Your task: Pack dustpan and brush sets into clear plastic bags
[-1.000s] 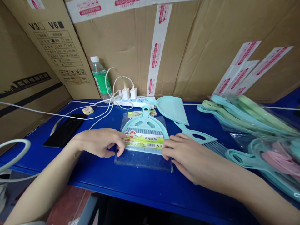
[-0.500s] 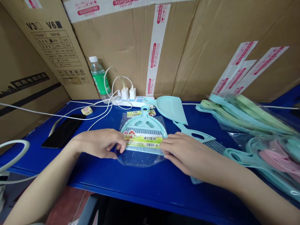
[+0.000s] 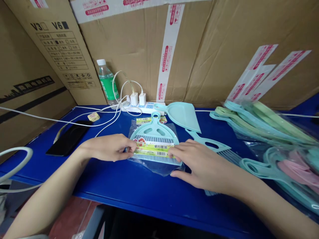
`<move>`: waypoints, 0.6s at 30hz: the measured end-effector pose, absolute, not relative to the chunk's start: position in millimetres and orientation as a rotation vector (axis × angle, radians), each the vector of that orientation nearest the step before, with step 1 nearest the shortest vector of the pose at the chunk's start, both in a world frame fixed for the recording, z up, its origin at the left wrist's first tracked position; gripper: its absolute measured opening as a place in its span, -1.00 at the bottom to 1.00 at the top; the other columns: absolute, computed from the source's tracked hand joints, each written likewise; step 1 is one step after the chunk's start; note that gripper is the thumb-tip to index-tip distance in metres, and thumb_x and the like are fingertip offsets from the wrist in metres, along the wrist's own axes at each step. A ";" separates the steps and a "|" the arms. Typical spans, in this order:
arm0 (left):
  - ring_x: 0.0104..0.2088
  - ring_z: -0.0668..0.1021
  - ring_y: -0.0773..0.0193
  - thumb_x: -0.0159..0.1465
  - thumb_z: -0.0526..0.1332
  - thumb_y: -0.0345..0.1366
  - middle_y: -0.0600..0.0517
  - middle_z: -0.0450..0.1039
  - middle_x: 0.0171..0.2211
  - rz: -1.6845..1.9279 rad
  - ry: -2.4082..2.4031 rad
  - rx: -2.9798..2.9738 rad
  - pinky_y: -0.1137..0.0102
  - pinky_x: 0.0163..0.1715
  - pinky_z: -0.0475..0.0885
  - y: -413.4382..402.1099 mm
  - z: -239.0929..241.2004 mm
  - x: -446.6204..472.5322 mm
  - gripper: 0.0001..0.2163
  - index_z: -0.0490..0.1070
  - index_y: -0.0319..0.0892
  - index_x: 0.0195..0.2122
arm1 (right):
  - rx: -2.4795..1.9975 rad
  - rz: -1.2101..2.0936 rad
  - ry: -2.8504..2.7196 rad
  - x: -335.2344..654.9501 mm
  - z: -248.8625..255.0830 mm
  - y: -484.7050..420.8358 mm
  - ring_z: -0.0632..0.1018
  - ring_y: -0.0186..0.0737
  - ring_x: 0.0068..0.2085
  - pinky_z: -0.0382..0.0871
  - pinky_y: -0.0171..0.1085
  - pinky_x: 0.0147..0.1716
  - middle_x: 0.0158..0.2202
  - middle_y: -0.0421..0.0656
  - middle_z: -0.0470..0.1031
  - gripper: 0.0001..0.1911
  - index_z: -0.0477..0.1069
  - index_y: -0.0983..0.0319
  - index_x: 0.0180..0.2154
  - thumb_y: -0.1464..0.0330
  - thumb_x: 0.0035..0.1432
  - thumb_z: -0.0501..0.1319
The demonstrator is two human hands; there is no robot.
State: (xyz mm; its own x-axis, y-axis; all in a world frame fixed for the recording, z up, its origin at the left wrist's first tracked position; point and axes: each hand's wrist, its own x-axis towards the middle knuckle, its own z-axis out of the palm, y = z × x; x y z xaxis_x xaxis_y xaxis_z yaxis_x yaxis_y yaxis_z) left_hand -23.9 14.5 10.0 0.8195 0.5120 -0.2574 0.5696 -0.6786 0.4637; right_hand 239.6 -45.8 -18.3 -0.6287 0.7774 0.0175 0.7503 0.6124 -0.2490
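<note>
A bagged dustpan set (image 3: pixel 154 142) lies flat on the blue worktop (image 3: pixel 139 189) between the hands, its handle pointing away from the person, long axis running front to back. The left hand (image 3: pixel 109 147) pinches the bag's left edge; the right hand (image 3: pixel 196 162) grips its right edge, fingers curled over it. A loose dustpan (image 3: pixel 183 114) lies beyond the right hand.

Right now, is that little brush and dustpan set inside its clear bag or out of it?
Inside: clear bag wraps the brush and dustpan set, pinched by left hand and right hand.

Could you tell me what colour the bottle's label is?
Green, on the bottle in the head view.
</note>
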 end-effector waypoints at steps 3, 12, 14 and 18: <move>-0.53 0.37 0.40 0.29 0.10 -0.36 0.14 0.36 -0.49 -0.180 0.793 2.472 0.51 -0.50 0.20 13.8 9.4 -25.7 -0.92 0.35 -0.17 -0.35 | -1.274 0.339 -2.725 237.7 -20.2 -43.2 0.50 -0.11 -0.28 0.23 -0.15 -0.22 -0.33 -0.15 0.55 -0.90 0.37 0.20 -0.33 0.37 0.16 0.29; -0.45 0.45 0.34 0.33 0.11 -0.32 0.10 0.41 -0.49 -0.165 0.718 2.499 0.49 -0.42 0.25 14.9 6.1 -26.3 -0.81 0.37 -0.18 -0.43 | -1.221 0.231 -2.728 235.9 -26.4 -39.6 0.47 -0.20 -0.40 0.18 -0.20 -0.30 -0.46 -0.20 0.48 -0.78 0.32 0.19 -0.43 0.48 0.28 0.07; -0.47 0.44 0.35 0.34 0.07 -0.33 0.11 0.38 -0.51 -0.145 0.735 2.513 0.48 -0.44 0.22 15.5 6.1 -24.8 -0.79 0.35 -0.18 -0.44 | -1.235 0.202 -2.712 235.6 -27.6 -39.6 0.46 -0.21 -0.43 0.17 -0.21 -0.32 -0.46 -0.19 0.48 -0.77 0.31 0.20 -0.42 0.49 0.29 0.03; -0.51 0.40 0.35 0.34 0.02 -0.33 0.12 0.32 -0.54 -0.144 0.740 2.521 0.47 -0.47 0.18 16.1 6.5 -22.8 -0.78 0.29 -0.17 -0.46 | -1.273 0.145 -2.706 233.8 -27.7 -41.0 0.44 -0.21 -0.45 0.18 -0.22 -0.35 -0.46 -0.16 0.48 -0.77 0.31 0.21 -0.40 0.50 0.29 -0.01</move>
